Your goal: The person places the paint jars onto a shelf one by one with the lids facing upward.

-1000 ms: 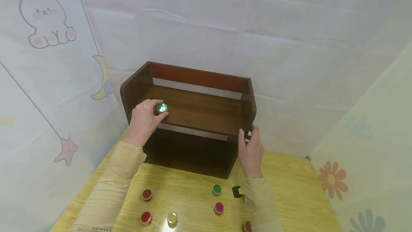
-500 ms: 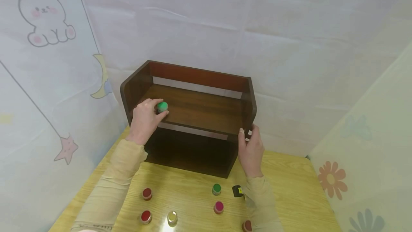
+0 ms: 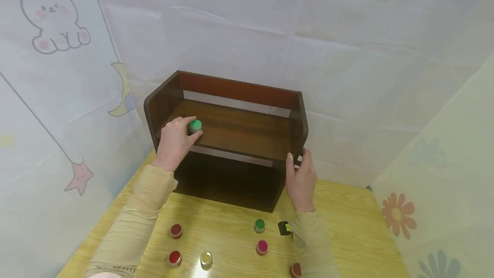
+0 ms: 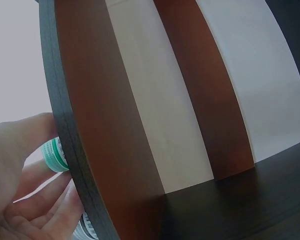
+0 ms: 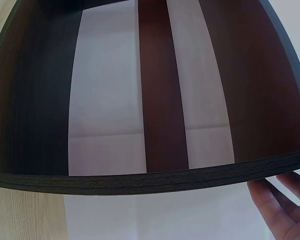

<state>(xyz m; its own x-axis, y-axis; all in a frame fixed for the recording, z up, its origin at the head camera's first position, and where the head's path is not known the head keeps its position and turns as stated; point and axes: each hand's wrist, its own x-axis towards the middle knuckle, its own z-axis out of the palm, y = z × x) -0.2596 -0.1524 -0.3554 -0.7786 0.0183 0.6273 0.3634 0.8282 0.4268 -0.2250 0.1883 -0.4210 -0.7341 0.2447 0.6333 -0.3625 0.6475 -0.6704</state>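
Observation:
My left hand (image 3: pixel 175 143) pinches a small jar with a green lid (image 3: pixel 195 125) between thumb and fingers, over the left part of the brown wooden shelf's (image 3: pixel 239 134) upper board. In the left wrist view, the green jar (image 4: pixel 55 155) shows past the side panel. A second jar with a dark-printed label (image 4: pixel 87 227) is partly hidden below the curled fingers. My right hand (image 3: pixel 301 181) holds the shelf's right side, thumb at the front edge and fingers outside. Fingertips of the right hand (image 5: pixel 285 207) meet the side panel in the right wrist view.
On the yellow wood-grain table (image 3: pixel 347 226), in front of the shelf, stand several jars: red ones (image 3: pixel 175 258), a gold one (image 3: pixel 206 260), a green one (image 3: pixel 259 225) and a magenta one (image 3: pixel 262 247). A black object with a yellow mark (image 3: pixel 284 228) lies by the right sleeve.
The green lid has lost its bright glare, and more of the jar's side shows below it. My left hand has shifted very slightly; the right hand stays on the shelf's side.

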